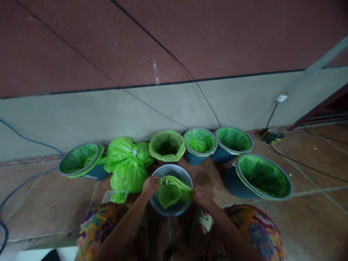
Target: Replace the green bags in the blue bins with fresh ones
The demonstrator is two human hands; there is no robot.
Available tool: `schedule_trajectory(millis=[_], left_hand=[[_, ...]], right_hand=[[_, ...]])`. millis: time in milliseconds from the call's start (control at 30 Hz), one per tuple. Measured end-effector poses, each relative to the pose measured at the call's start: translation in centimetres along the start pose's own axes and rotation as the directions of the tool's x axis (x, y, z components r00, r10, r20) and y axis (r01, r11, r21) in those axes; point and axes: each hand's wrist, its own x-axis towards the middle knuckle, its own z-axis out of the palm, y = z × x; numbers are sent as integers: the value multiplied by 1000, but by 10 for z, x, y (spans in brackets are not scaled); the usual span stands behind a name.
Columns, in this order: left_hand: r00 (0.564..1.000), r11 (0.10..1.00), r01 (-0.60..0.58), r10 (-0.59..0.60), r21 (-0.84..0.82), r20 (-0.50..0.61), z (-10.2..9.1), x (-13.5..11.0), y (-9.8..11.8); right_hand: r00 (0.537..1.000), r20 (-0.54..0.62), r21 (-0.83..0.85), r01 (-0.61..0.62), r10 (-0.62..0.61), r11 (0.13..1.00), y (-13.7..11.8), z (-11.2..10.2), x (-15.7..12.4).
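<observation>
A blue bin (172,171) stands on the floor right in front of me, between my knees. A green plastic bag (170,190) hangs over its opening, partly spread. My left hand (150,185) grips the bag's edge at the bin's left rim. My right hand (199,195) grips the bag's other edge at the right rim. Both hands are closed on the plastic.
Several blue bins lined with green bags stand along the wall: one far left (80,159), one behind my bin (167,145), two more (199,142) (233,141), and a big tilted one at right (263,177). Two tied green bags (126,163) lie at left. Cables cross the floor.
</observation>
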Motion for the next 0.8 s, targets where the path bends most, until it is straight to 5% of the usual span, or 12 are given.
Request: schedule_trajectory(millis=[167,300,433,533,633,800], left_hand=[[978,992,62,-37,114,-207,-24,7,-5],[975,993,-2,27,116,-219,-20,11,-1],[974,996,-55,69,71,-215,-5,10,3],[973,997,-66,74,43,-217,1,9,2],[980,997,-71,77,34,-186,0,10,-5],[991,998,-63,60,-18,-115,-5,15,-20]], right_hand=[[973,209,-81,-80,95,993,20,-26,-23],[985,118,50,123,-128,991,-5,-38,-16],[978,-59,104,205,-199,973,-53,-17,12],[991,-33,138,136,-132,981,-71,11,34],[999,-45,301,5,9,954,-61,22,48],[989,-105,398,-56,106,916,-23,-5,58]])
